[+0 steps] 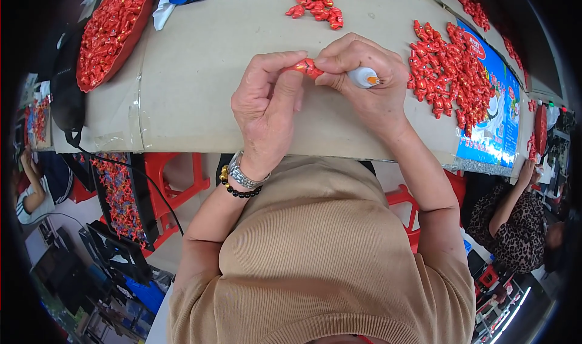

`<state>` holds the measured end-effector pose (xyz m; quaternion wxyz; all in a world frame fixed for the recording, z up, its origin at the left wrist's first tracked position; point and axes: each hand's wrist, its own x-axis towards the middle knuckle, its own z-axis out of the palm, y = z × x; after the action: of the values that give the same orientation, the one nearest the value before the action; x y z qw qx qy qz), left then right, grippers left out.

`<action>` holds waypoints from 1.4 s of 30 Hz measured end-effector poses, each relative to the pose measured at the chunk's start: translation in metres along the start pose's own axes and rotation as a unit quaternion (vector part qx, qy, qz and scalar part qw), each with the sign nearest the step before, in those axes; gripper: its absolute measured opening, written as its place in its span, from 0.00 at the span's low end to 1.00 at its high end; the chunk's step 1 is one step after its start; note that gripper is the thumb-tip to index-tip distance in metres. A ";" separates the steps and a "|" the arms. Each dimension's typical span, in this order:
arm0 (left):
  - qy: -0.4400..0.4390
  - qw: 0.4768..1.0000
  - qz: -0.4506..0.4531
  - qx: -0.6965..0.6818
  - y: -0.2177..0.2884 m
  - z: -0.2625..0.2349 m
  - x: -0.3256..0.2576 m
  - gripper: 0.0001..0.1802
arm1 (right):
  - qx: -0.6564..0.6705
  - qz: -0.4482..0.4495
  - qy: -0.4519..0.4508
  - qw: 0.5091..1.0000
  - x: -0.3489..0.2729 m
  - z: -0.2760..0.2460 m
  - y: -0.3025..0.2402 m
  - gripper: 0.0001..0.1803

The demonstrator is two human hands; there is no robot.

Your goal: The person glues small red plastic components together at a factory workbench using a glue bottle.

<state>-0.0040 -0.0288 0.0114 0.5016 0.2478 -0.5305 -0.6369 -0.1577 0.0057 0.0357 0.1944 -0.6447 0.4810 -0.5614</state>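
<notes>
In front of my chest, above the table, my left hand [267,98] pinches a small shiny red figurine [307,69] between thumb and fingers. My right hand [379,80] meets it from the other side, its thumb and forefinger touching the figurine's right end. Tucked in that same right hand is a small white squeeze bottle [362,77] with an orange tip, pointing to the right. The figurine's ends are partly covered by my fingertips. Just beyond my hands lies a small group of similar red figurines [318,8].
A red basin [130,56] heaped with red pieces stands at the left, beside a black strap-like object [66,83] with a cable. Many red figurines [448,65] spread at the right, partly over a blue printed sheet [506,126]. Red stools [176,183] stand below; a co-worker [512,223] sits at right.
</notes>
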 end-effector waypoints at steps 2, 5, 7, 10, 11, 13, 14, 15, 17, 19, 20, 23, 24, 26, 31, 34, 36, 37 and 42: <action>-0.002 1.000 0.001 0.002 0.000 0.000 0.001 0.07 | -0.006 0.002 0.002 1.000 0.000 0.000 -0.001 0.12; -0.003 1.000 -0.007 -0.004 0.002 0.002 0.002 0.08 | -0.011 -0.007 0.015 1.000 0.002 0.001 0.000 0.11; -0.009 1.000 -0.017 -0.018 0.002 0.005 0.004 0.08 | -0.018 -0.019 0.030 0.999 0.004 0.002 0.003 0.10; 0.012 0.998 -0.053 -0.035 0.005 0.007 0.007 0.08 | 0.002 0.007 0.039 0.999 0.005 -0.001 0.004 0.10; 0.019 0.997 -0.075 -0.022 0.007 0.008 0.009 0.09 | 0.000 0.020 0.032 0.999 0.006 -0.006 0.001 0.11; 0.041 0.992 -0.118 -0.014 0.012 0.010 0.015 0.09 | 0.009 0.031 0.046 0.998 0.008 -0.012 -0.004 0.12; 0.034 0.992 -0.117 -0.015 0.016 0.011 0.020 0.09 | 0.005 0.029 0.051 0.998 0.009 -0.016 -0.007 0.12; 0.010 0.990 -0.141 0.016 0.020 0.011 0.026 0.08 | -0.004 0.017 0.079 0.997 0.010 -0.019 -0.010 0.12; -0.017 0.985 -0.163 0.048 0.020 0.016 0.034 0.08 | -0.014 0.003 0.108 0.994 0.009 -0.023 -0.013 0.12; -0.102 0.975 -0.051 0.193 0.015 0.023 0.043 0.05 | 0.011 -0.036 0.125 0.991 0.008 -0.023 -0.012 0.12; -0.100 0.975 -0.048 0.194 0.009 0.027 0.047 0.05 | 0.013 -0.039 0.124 0.991 0.008 -0.024 -0.013 0.12; -0.154 0.935 0.070 0.312 -0.007 0.046 0.056 0.04 | -0.013 -0.080 0.140 0.987 0.007 -0.030 -0.012 0.11; -0.179 0.911 0.094 0.359 -0.007 0.053 0.058 0.05 | -0.005 -0.064 0.154 0.986 0.007 -0.031 -0.013 0.11; -0.198 0.884 0.115 0.407 -0.008 0.060 0.060 0.06 | 0.010 -0.031 0.180 0.983 0.005 -0.032 -0.014 0.10; -0.209 0.871 0.075 0.438 -0.005 0.057 0.059 0.10 | 0.079 0.017 0.227 0.971 0.008 -0.028 -0.014 0.09; -0.154 0.968 -0.103 0.167 0.000 0.046 0.052 0.14 | 0.081 0.051 0.223 0.970 0.009 -0.028 -0.014 0.10; -0.134 0.968 -0.211 0.001 0.022 0.029 0.047 0.15 | 0.094 0.090 0.200 0.971 0.012 -0.028 -0.016 0.13; -0.111 0.930 -0.308 -0.169 0.031 0.022 0.045 0.16 | 0.080 0.088 0.156 0.981 0.012 -0.030 -0.012 0.22; -0.077 0.924 -0.307 -0.213 0.041 -0.002 0.029 0.15 | 0.104 0.203 0.090 0.969 0.014 -0.020 -0.021 0.30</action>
<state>0.0021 -0.0529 0.0551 0.2795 0.2362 -0.3174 -0.8748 -0.1691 0.0094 0.0654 0.3264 -0.4568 0.5560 -0.6130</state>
